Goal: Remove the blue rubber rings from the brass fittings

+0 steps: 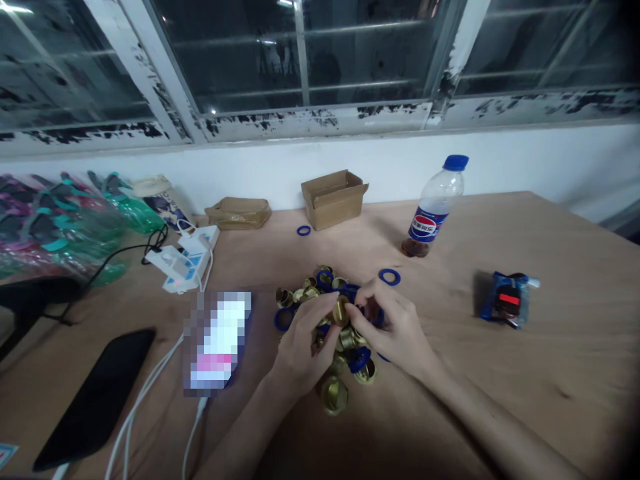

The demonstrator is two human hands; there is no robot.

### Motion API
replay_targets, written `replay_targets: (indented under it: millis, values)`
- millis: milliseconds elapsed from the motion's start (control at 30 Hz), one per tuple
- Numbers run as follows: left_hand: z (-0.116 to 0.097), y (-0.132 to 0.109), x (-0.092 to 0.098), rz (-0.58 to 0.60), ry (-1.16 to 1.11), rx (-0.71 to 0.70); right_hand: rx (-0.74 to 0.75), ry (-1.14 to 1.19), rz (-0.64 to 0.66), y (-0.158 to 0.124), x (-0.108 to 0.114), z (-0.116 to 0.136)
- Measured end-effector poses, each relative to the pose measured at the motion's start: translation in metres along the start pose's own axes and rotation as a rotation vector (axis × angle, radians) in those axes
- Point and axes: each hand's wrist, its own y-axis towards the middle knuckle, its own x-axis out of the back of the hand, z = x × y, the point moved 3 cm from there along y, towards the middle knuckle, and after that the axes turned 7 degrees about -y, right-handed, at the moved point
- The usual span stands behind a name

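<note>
Above a heap of small parts, my left hand (304,343) pinches a round brass-coloured metal cap (341,311) between thumb and fingers. My right hand (397,328) meets the same cap from the other side, its thumb tip against the edge and its fingers curled. Below and around both hands lie several brass-coloured caps, one of them a nearer cap (334,395) at the front of the heap. Blue rings are mixed in, such as a blue ring (283,309) by the left hand and another loose ring (399,282) beyond the right hand. My hands hide part of the heap.
A lit phone (220,343) and a dark phone (95,400) lie left, beside white cables and a power strip (193,260). Behind are an open cardboard box (336,205), a flatter box (239,213) and a cola bottle (433,213). A small plastic packet (507,300) lies right.
</note>
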Motion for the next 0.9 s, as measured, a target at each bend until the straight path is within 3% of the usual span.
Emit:
replay_targets:
  millis: [133, 300, 467, 900]
  values:
    - [-0.002, -0.0046, -0.0035, 0.068, 0.013, -0.078, -0.075, -0.064, 0.046, -0.0018, -0.0023, -0.0043]
    - [-0.0051, -0.0045, -0.0054, 0.112, 0.038, -0.12, -0.014, -0.188, 0.081, -0.0015, -0.0006, -0.0078]
    - [-0.0066, -0.003, -0.0054, 0.131, 0.06, -0.114, 0.135, -0.313, 0.054, -0.0045, -0.0017, -0.0074]
    - [-0.0055, -0.0011, -0.0065, 0.139, 0.028, -0.007, 0.217, -0.412, -0.013, -0.0075, -0.0034, -0.0045]
